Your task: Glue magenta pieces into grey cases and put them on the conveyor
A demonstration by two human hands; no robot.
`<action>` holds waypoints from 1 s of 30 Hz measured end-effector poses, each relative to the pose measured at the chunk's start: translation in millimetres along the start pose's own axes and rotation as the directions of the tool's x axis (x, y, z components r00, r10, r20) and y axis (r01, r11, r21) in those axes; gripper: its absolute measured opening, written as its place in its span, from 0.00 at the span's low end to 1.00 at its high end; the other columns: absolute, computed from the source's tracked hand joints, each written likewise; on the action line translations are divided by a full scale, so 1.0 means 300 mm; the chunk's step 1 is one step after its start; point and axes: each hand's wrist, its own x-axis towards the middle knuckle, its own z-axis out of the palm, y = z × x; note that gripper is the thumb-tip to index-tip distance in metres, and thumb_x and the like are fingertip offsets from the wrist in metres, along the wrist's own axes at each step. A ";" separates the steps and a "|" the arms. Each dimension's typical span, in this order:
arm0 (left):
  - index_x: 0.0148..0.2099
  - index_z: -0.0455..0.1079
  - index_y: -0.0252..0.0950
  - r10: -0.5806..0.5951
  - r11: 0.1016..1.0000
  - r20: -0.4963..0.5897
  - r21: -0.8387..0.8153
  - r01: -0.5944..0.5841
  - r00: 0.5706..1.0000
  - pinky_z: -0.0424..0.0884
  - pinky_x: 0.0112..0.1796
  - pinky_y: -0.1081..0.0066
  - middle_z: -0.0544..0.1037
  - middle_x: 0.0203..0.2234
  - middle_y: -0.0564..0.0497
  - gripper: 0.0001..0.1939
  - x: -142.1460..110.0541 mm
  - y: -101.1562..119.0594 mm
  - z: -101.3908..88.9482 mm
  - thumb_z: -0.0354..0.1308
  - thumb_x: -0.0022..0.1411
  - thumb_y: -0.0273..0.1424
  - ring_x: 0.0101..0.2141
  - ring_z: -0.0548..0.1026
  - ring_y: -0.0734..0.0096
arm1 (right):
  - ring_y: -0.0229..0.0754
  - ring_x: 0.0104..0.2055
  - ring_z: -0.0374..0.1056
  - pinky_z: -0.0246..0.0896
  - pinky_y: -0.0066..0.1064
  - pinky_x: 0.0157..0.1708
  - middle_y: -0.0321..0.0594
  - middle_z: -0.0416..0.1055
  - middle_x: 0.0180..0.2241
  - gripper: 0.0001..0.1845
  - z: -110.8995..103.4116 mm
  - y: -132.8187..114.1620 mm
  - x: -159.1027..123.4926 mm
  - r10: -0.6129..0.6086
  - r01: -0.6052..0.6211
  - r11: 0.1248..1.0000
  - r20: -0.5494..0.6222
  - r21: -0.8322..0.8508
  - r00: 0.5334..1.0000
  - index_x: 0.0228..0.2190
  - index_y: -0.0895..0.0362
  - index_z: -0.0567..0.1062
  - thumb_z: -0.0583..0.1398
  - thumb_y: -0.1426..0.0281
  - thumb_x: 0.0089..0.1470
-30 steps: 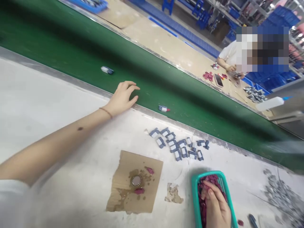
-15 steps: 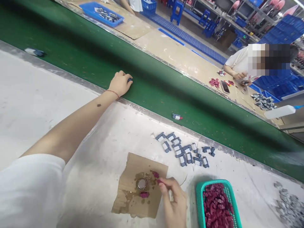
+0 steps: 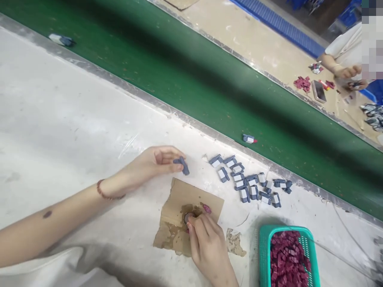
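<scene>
One small, angular slate-blue piece (image 3: 184,166) is pinched between the thumb and curled fingers of your left hand (image 3: 152,162). Your right hand (image 3: 209,241) has its fingertips drawn together at the ridged round cap (image 3: 187,217); you cannot tell whether they grip anything. Beneath that hand lies torn, wet-stained cardboard (image 3: 176,195), with a lumpy magenta piece (image 3: 206,208) just beyond its knuckles. Right of it stands a perforated teal plastic basket (image 3: 265,255) of blocky maroon pieces (image 3: 289,259).
</scene>
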 end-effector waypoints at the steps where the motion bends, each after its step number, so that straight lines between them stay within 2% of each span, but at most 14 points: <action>1: 0.33 0.74 0.35 -0.034 0.998 0.003 -0.043 0.034 0.999 0.72 0.31 0.75 0.80 0.28 0.49 0.15 -0.022 -0.015 0.008 0.73 0.44 0.34 0.30 0.76 0.68 | 0.42 0.27 0.64 0.61 0.32 0.25 0.40 0.68 0.26 0.14 0.001 -0.002 0.002 -0.011 0.011 1.000 -0.001 -0.002 1.000 0.32 0.56 0.68 0.46 0.75 0.65; 3: 0.33 0.74 0.36 -0.107 0.983 0.023 -0.145 0.109 0.994 0.70 0.26 0.78 0.79 0.27 0.51 0.16 -0.055 -0.041 0.022 0.74 0.44 0.35 0.27 0.75 0.72 | 0.42 0.26 0.63 0.60 0.32 0.24 0.39 0.67 0.25 0.15 0.004 -0.003 0.009 -0.019 0.019 1.000 -0.017 0.002 1.000 0.31 0.56 0.68 0.45 0.75 0.65; 5: 0.36 0.74 0.37 -0.192 0.949 0.047 -0.243 0.198 0.980 0.70 0.25 0.79 0.78 0.27 0.52 0.18 -0.081 -0.060 0.036 0.74 0.44 0.37 0.26 0.74 0.74 | 0.42 0.25 0.63 0.59 0.31 0.24 0.39 0.67 0.24 0.15 0.006 -0.002 0.013 -0.006 0.006 1.000 -0.033 0.005 0.999 0.31 0.56 0.69 0.46 0.76 0.65; 9: 0.43 0.77 0.39 -0.345 0.880 0.097 -0.313 0.358 0.934 0.75 0.33 0.75 0.79 0.37 0.51 0.21 -0.123 -0.090 0.060 0.74 0.45 0.39 0.30 0.78 0.71 | 0.42 0.26 0.65 0.62 0.31 0.26 0.39 0.70 0.26 0.13 0.001 0.005 0.012 0.028 -0.026 0.995 -0.015 0.099 1.000 0.33 0.56 0.69 0.47 0.76 0.64; 11: 0.42 0.78 0.39 -0.365 0.857 0.142 -0.336 0.391 0.920 0.75 0.39 0.73 0.79 0.41 0.50 0.21 -0.136 -0.108 0.068 0.75 0.45 0.37 0.35 0.79 0.69 | 0.41 0.28 0.68 0.63 0.30 0.27 0.39 0.72 0.27 0.12 -0.008 0.010 0.007 0.074 -0.069 0.980 -0.018 0.189 0.997 0.34 0.56 0.70 0.48 0.75 0.64; 13: 0.42 0.77 0.39 -0.336 0.852 0.192 -0.355 0.384 0.922 0.74 0.41 0.72 0.79 0.39 0.50 0.21 -0.141 -0.128 0.072 0.75 0.45 0.33 0.36 0.79 0.68 | 0.40 0.29 0.70 0.64 0.29 0.28 0.38 0.73 0.28 0.11 -0.020 0.018 0.002 0.153 -0.136 0.950 -0.039 0.280 0.988 0.35 0.55 0.71 0.50 0.74 0.63; 16: 0.43 0.75 0.38 -0.238 0.886 0.259 -0.338 0.319 0.936 0.74 0.38 0.71 0.78 0.32 0.51 0.19 -0.138 -0.154 0.077 0.73 0.48 0.33 0.33 0.78 0.69 | 0.39 0.29 0.72 0.65 0.28 0.29 0.37 0.75 0.28 0.09 -0.033 0.030 -0.001 0.251 -0.219 0.905 -0.041 0.365 0.967 0.35 0.54 0.73 0.52 0.74 0.62; 18: 0.43 0.73 0.38 -0.164 0.930 0.266 -0.279 0.239 0.950 0.74 0.35 0.70 0.77 0.32 0.49 0.17 -0.136 -0.165 0.079 0.70 0.52 0.36 0.32 0.77 0.67 | 0.40 0.29 0.72 0.65 0.27 0.29 0.37 0.75 0.28 0.09 -0.034 0.037 0.000 0.277 -0.248 0.890 -0.021 0.383 0.961 0.34 0.54 0.73 0.53 0.73 0.62; 21: 0.46 0.72 0.37 -0.017 0.993 0.224 -0.107 0.042 0.974 0.74 0.32 0.70 0.77 0.34 0.47 0.16 -0.142 -0.177 0.081 0.63 0.60 0.42 0.32 0.76 0.66 | 0.40 0.31 0.73 0.66 0.28 0.30 0.38 0.76 0.29 0.09 -0.030 0.042 0.000 0.295 -0.268 0.878 -0.007 0.397 0.956 0.34 0.55 0.74 0.53 0.73 0.62; 24: 0.44 0.72 0.36 0.104 0.991 0.251 0.053 -0.121 0.962 0.72 0.28 0.73 0.76 0.28 0.49 0.17 -0.155 -0.190 0.082 0.53 0.66 0.45 0.27 0.73 0.70 | 0.40 0.31 0.74 0.68 0.28 0.30 0.39 0.77 0.29 0.09 -0.028 0.043 -0.006 0.338 -0.289 0.838 -0.024 0.462 0.941 0.34 0.55 0.76 0.55 0.72 0.61; 27: 0.43 0.71 0.36 0.180 0.956 0.321 0.163 -0.242 0.930 0.69 0.25 0.75 0.76 0.26 0.50 0.22 -0.165 -0.204 0.084 0.45 0.69 0.47 0.23 0.71 0.71 | 0.39 0.27 0.73 0.68 0.26 0.26 0.37 0.76 0.27 0.07 -0.026 0.035 -0.013 0.453 -0.319 0.693 -0.046 0.647 0.890 0.34 0.55 0.77 0.58 0.69 0.60; 30: 0.43 0.70 0.35 0.238 0.885 0.375 0.296 -0.359 0.896 0.69 0.27 0.75 0.78 0.28 0.48 0.23 -0.166 -0.215 0.087 0.42 0.70 0.47 0.25 0.74 0.69 | 0.35 0.20 0.69 0.66 0.24 0.20 0.33 0.73 0.22 0.07 -0.018 0.016 -0.005 0.537 -0.250 0.515 -0.081 0.820 0.840 0.34 0.54 0.77 0.60 0.65 0.60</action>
